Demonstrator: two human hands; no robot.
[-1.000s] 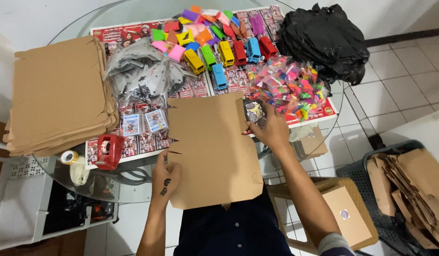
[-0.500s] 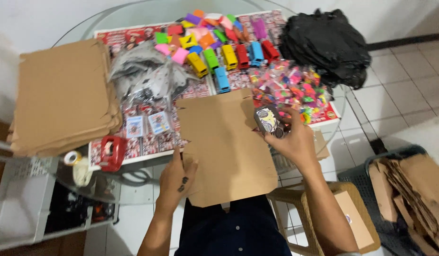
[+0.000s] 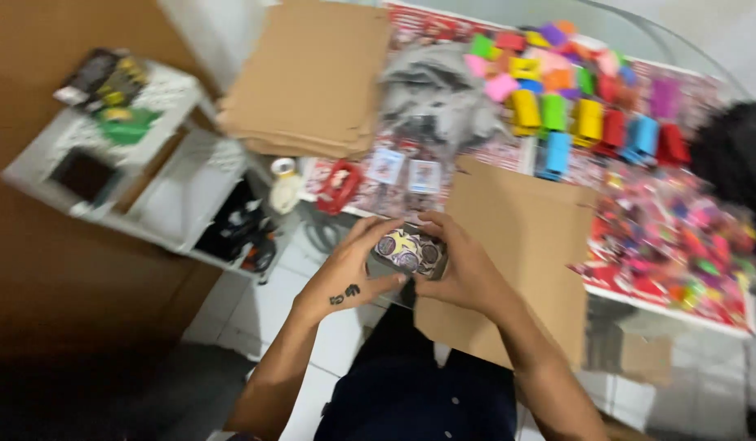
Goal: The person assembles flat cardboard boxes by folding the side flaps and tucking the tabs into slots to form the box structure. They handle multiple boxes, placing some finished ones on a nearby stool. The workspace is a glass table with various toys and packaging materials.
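Both my hands hold one small packet (image 3: 409,249) with round printed pictures, just in front of my body. My left hand (image 3: 349,265) grips its left side and my right hand (image 3: 464,273) its right side. Under my right hand lies a flat brown cardboard sheet (image 3: 521,245) on the glass table (image 3: 696,57). Two small clear packets (image 3: 406,173) lie on the table beyond my hands.
A stack of brown cardboard sheets (image 3: 313,77) sits at the table's left. Colourful toy vehicles (image 3: 586,122), small bright toys (image 3: 688,245), a grey plastic bag (image 3: 439,98) and a red tape dispenser (image 3: 339,186) lie around. A white shelf unit (image 3: 141,163) stands left.
My left hand left the cardboard sheet and joined my right hand on the packet, which moved left in front of me. The camera swung to the left.
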